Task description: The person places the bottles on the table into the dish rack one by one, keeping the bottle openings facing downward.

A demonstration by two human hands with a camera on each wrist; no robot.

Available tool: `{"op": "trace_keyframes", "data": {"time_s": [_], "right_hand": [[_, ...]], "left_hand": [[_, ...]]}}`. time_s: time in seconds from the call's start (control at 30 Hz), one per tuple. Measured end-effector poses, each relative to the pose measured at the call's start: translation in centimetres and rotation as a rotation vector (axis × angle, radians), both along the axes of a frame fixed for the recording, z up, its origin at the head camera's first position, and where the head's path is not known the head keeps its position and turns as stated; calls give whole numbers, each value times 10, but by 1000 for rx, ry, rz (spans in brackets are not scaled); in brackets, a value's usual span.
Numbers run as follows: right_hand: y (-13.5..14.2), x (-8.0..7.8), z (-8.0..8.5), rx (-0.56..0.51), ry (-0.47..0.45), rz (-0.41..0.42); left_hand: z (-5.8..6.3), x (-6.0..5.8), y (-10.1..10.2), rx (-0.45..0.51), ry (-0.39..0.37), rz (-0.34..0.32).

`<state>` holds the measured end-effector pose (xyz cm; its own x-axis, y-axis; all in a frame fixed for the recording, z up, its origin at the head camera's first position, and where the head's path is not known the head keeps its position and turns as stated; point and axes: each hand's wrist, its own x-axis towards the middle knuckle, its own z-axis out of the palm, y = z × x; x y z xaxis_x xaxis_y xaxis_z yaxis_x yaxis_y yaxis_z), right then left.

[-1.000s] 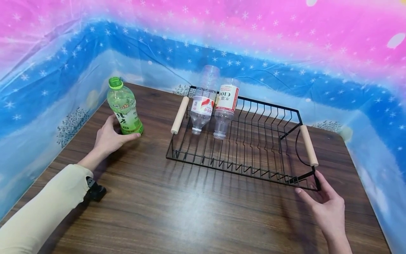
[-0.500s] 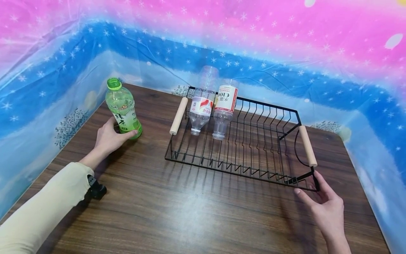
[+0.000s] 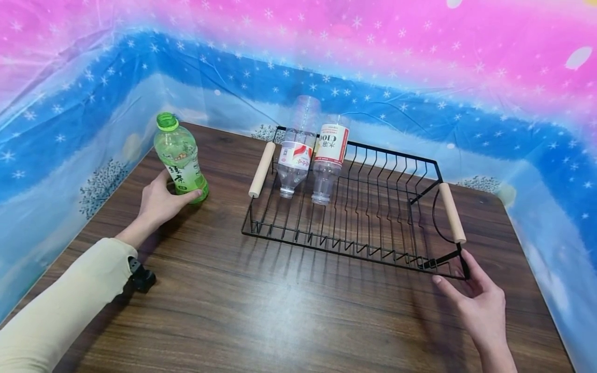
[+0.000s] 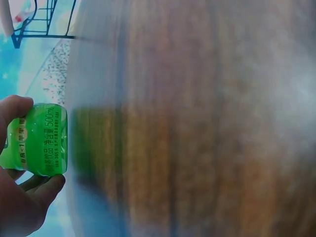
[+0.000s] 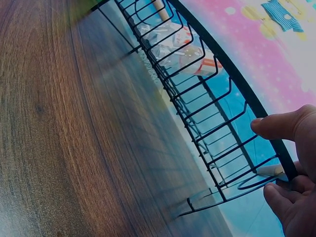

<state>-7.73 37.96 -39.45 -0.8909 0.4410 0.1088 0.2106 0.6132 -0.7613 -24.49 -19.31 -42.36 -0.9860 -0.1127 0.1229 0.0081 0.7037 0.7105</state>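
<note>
In the head view, my left hand (image 3: 160, 199) grips a green tea bottle (image 3: 179, 160) low on its body, thumb on the near side. The bottle is neck up, leaning slightly left. Its green base (image 4: 44, 140) shows between thumb and fingers in the left wrist view; I cannot tell whether it touches the table. My right hand (image 3: 482, 300) holds the near right corner of a black wire dish rack (image 3: 354, 254); in the right wrist view, the thumb (image 5: 279, 126) lies on the rack's bar. Two clear bottles, one with a red-and-white label (image 3: 297, 155) and one marked C100 (image 3: 332, 142), stand neck down in the rack.
Wooden handles (image 3: 263, 170) sit on both ends of the rack. The brown wood-grain table (image 3: 261, 311) lies under everything. A pink and blue snowflake cloth (image 3: 382, 62) hangs round the back and sides. A black device (image 3: 142, 277) is strapped to my left wrist.
My left thumb sits slightly higher against the green tea bottle, and more of the bottle's bottom edge shows below it. The right hand, the rack and the two clear bottles hold still.
</note>
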Motion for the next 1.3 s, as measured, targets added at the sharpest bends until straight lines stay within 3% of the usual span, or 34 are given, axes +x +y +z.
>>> {"op": "trace_keyframes", "data": {"time_s": [0.3,0.63,0.93,1.3], "right_hand": [[0,1,0,-11,1,8],[0,1,0,-28,13,9],[-1,0,0,-26,-1,2],[-1,0,-1,-26,4,0]], "left_hand": [[11,0,1,4,6,-12],[28,-3,-2,7,72,-21],[54,-3,2,7,121,-26],[92,-6,15,13,128,-48]]}}
